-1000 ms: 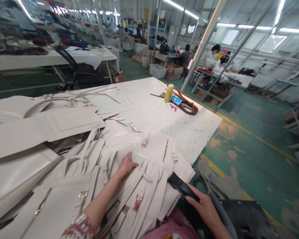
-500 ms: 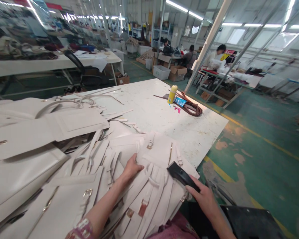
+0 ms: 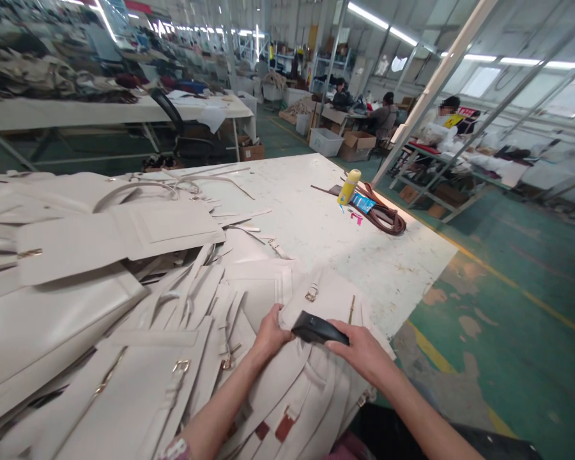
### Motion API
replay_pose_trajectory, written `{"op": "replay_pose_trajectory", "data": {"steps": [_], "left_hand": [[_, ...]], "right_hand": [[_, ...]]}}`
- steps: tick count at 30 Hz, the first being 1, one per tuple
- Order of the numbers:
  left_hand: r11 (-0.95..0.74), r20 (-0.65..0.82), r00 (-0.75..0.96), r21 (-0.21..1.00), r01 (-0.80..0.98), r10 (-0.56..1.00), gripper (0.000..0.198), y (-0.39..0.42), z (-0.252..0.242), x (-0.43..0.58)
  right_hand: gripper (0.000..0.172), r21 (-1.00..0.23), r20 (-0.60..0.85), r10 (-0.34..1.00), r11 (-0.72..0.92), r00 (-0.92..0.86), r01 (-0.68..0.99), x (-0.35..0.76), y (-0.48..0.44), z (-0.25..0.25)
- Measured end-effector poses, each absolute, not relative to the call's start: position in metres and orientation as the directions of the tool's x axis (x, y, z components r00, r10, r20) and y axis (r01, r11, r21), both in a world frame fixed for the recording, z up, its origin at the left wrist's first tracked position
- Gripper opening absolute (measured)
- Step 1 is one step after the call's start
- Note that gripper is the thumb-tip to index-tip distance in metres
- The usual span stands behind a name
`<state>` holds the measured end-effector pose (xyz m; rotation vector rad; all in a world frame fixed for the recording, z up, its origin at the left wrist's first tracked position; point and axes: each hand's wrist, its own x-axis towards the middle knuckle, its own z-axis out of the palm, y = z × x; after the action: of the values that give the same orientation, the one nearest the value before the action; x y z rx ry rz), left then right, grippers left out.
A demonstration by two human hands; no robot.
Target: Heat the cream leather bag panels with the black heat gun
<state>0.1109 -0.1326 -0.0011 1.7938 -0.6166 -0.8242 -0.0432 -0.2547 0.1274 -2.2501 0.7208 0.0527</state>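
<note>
My right hand is wrapped round a black handheld tool with a long, rounded body; its exact kind is unclear. The tool's wide end lies over a cream leather bag panel that bears a gold buckle and a zip. At the panel's left edge my left hand grips it, thumb on top, close to the tool's tip. Below both hands lie cream straps, some with brown ends. To the left, another cream bag panel with a zip and buckle rests on the pile.
Stacked cream bag pieces cover the left of the white table. Farther back stand a yellow bottle and a coil of brown cord. A black chair is beyond the table; people sit at benches behind.
My right hand has moved the black tool left and slightly up, to beside my left hand. My left hand has stayed at the panel's edge. The view has shifted slightly left.
</note>
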Motion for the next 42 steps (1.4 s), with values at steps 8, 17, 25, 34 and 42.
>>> {"op": "replay_pose_trajectory", "data": {"steps": [8, 17, 25, 34, 42], "left_hand": [[-0.420, -0.248, 0.669, 0.902, -0.105, -0.700, 0.067, -0.133, 0.009, 0.110], [-0.624, -0.244, 0.662, 0.653, -0.428, -0.709, 0.035, -0.109, 0.027, 0.081], [-0.475, -0.292, 0.548, 0.850, -0.227, -0.784, 0.028, -0.126, 0.052, 0.102], [-0.400, 0.237, 0.395, 0.031, -0.916, -0.887, 0.018, -0.133, 0.270, 0.159], [-0.020, -0.193, 0.020, -0.004, -1.000, -0.981, 0.026, -0.159, 0.155, 0.047]], "right_hand": [[0.042, -0.742, -0.122, -0.609, -0.469, 0.784, -0.480, -0.015, -0.258, 0.113], [0.048, -0.803, -0.221, -0.766, -0.208, 0.604, -0.558, -0.082, -0.292, 0.093], [0.046, -0.853, -0.202, -0.700, -0.218, 0.685, -0.474, -0.127, -0.272, 0.071], [0.055, -0.881, -0.160, -0.920, -0.029, 0.357, -0.471, -0.189, -0.303, 0.093], [0.071, -0.828, -0.195, -0.969, 0.081, 0.150, -0.555, -0.213, -0.309, 0.087]]}}
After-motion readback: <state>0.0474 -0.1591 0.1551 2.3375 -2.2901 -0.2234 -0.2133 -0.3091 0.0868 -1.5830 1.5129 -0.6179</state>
